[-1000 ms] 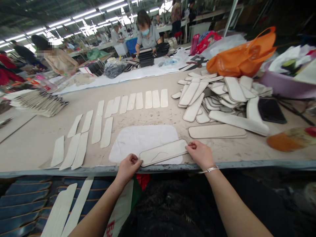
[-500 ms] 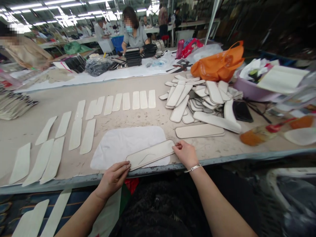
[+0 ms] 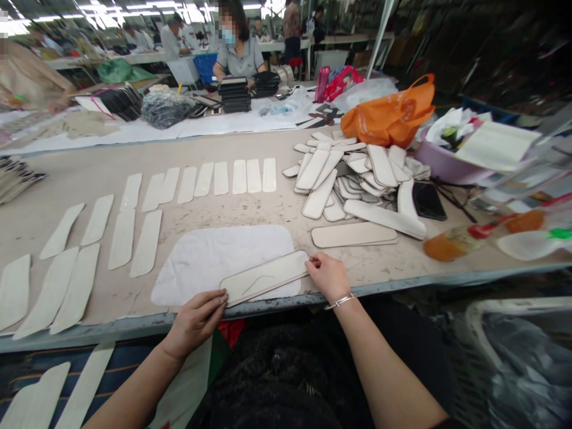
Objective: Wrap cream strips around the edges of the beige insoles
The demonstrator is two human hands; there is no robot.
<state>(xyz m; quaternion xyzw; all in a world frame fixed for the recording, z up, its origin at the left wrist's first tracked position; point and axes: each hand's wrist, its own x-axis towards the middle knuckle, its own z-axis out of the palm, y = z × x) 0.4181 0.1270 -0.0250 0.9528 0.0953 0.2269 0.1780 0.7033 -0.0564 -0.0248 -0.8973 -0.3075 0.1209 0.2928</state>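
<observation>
A long, pale strip-shaped panel with dark edges and rounded corners (image 3: pixel 266 275) lies at a slant above the table's front edge. My left hand (image 3: pixel 197 322) pinches its near left end between thumb and fingers. At the far right end, my right hand (image 3: pixel 329 277) grips the corner with closed fingertips. A thin dark curved line shows on the panel's face. Beneath it spreads a white sheet (image 3: pixel 223 250). Two similar panels (image 3: pixel 353 235), one on the other, rest just beyond my right hand.
A heap of pale panels (image 3: pixel 319 170) lies at the back right, near an orange bag (image 3: pixel 388 116), a phone (image 3: pixel 428 201) and a bottle of amber liquid (image 3: pixel 451 243). Thin pale pieces (image 3: pixel 145 244) are laid in rows on the left. Across the table a masked person (image 3: pixel 240 56) sits behind dark stacks.
My view has turned slightly to the right, so the table contents appear shifted left. Both hands keep their hold on the panel, which stays nearly in place on the sheet.
</observation>
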